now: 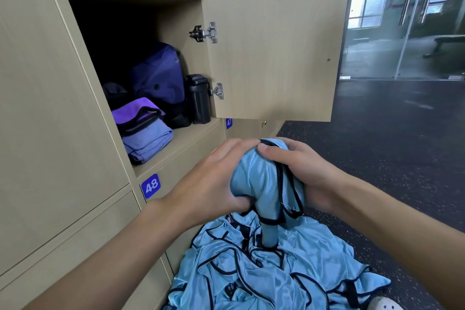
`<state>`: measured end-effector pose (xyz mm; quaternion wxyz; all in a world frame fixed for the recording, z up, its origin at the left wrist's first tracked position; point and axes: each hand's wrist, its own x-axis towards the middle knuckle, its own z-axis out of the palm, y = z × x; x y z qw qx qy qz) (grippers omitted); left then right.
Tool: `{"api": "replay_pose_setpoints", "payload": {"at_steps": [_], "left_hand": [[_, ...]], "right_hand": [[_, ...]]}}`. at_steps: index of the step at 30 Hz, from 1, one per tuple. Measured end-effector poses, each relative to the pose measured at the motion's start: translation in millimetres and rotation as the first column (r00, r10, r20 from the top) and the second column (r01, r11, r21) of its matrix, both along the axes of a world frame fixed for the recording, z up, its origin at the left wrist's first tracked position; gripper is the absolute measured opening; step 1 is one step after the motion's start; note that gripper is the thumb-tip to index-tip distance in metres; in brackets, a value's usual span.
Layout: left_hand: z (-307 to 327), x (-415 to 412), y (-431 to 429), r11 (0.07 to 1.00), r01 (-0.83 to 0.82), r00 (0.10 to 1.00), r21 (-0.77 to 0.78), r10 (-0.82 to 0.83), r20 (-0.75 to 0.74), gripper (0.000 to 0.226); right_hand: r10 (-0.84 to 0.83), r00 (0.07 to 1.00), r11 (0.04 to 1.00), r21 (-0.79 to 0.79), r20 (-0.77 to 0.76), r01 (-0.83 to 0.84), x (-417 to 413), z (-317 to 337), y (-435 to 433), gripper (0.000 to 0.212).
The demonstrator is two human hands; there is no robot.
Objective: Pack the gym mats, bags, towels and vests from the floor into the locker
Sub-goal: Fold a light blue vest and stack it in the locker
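Note:
A bunched light-blue vest (pixel 261 178) with black trim is held up between both hands, below and right of the open locker (pixel 181 138). My left hand (pixel 216 178) grips its left side; my right hand (pixel 299 171) grips the top and right side, thumb across the fabric. A pile of more light-blue vests (pixel 271 272) lies on the floor beneath. Inside the locker sit a dark-purple bag (pixel 158 78), a folded purple towel stack (pixel 143 131) and a black bottle (pixel 198 98).
The locker door (pixel 274 53) stands open to the right, just above my hands. Closed lockers numbered 48 (pixel 150 186) and 47 lie below. Dark speckled floor (pixel 392 148) stretches right toward glass doors (pixel 407 17). A white shoe (pixel 383 304) shows at bottom right.

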<state>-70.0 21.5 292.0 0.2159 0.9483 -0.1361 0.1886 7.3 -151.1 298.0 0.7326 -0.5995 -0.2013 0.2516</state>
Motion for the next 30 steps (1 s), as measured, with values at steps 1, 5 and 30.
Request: {"api": "replay_pose_setpoints", "payload": {"at_steps": [1,5,30], "left_hand": [[0.3,-0.4,0.7,1.0,-0.008,1.0,-0.025,0.008,0.015,0.09],[-0.9,1.9,5.4,0.974,-0.056,0.997,-0.221,0.065,0.032,0.069],[-17.9,101.6,105.2,0.699,-0.312,0.886,-0.643,0.458,0.068,0.052]], "right_hand": [[-0.008,1.0,1.0,-0.018,0.018,0.008,-0.1,0.6,0.0,0.034],[0.047,0.931,0.972,-0.231,0.362,0.041,-0.7,4.8,-7.2,0.065],[-0.073,0.973,0.996,0.074,0.221,0.057,129.1,-30.2,144.0,0.039]]}}
